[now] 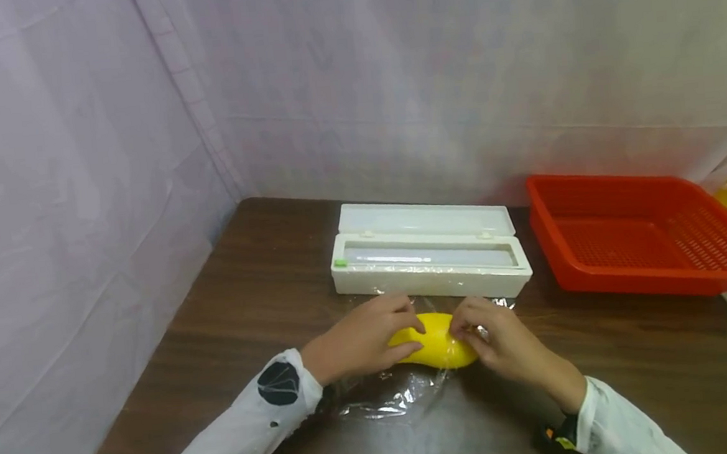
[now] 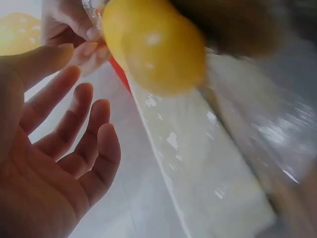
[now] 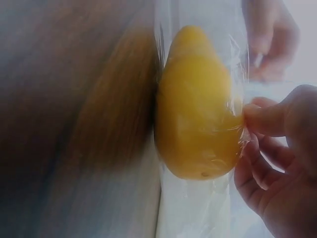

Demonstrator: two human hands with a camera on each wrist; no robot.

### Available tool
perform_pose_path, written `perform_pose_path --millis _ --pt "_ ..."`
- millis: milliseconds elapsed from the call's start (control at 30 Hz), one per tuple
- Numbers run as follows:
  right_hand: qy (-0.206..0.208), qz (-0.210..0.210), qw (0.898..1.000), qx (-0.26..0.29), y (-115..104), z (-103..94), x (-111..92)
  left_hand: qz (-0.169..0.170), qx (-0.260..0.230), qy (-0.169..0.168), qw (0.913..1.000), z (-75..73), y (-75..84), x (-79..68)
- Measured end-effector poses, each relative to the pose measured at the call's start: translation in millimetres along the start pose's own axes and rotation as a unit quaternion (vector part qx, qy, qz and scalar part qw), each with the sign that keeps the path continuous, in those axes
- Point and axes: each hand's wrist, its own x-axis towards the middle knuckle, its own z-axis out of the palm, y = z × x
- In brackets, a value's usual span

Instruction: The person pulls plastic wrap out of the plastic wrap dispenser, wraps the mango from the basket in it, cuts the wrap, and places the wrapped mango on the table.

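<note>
A smooth yellow pear-shaped fruit [image 1: 437, 339] lies on its side near the middle of the brown table. Clear cling film [image 1: 388, 401] spreads under and around it, creased and shiny. In the right wrist view the film covers the fruit [image 3: 195, 114]. My right hand [image 1: 506, 337] pinches the film between thumb and fingertips at the fruit's right end. My left hand [image 1: 366, 335] is at the other end. In the left wrist view its fingers [image 2: 101, 144] are loosely bent and spread, the thumb and forefinger tips apart.
Behind the fruit stands a white film dispenser [image 1: 434, 289], its lid [image 1: 424, 218] raised and a roll [image 1: 427, 254] inside. A green slider [image 1: 340, 263] sits at its left end. A red plastic basket [image 1: 660, 277] is at the back right. White sheeting [image 1: 421, 70] hangs behind the table [image 1: 220, 369].
</note>
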Motion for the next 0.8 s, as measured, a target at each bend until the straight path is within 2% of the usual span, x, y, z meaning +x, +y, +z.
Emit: perform_pose_path --millis 100,200,333,433,533,600,800 --pt "-0.005 -0.004 1.000 -0.002 0.4 0.1 1.8 -0.016 -0.006 -0.010 0.9998 -2.5 -7.3 -24.0" --pt "-0.007 -0.007 1.000 -0.005 0.6 -0.1 3.9 -0.044 -0.036 -0.026 0.9980 -1.6 -16.1 -49.6" --pt "-0.011 -0.005 1.000 -0.012 0.8 -0.2 5.4 -0.093 -0.079 -0.059 0.9907 -0.4 -23.8 -81.8" --pt "-0.007 -0.010 1.000 -0.009 2.0 -0.3 6.0 -0.129 -0.098 -0.099 0.9818 -0.1 -24.8 -98.7" --pt "-0.008 -0.008 1.000 -0.005 2.9 -0.7 5.0 -0.154 -0.104 -0.138 0.9728 1.2 -22.8 -107.2" --pt "-0.008 -0.009 1.000 -0.003 3.5 -0.8 4.5 -0.158 -0.099 -0.152 0.9707 1.9 -21.8 -108.9" --pt "-0.013 -0.014 1.000 -0.005 5.0 -0.7 5.3 -0.139 -0.085 -0.151 0.9750 4.5 -20.0 -107.6"
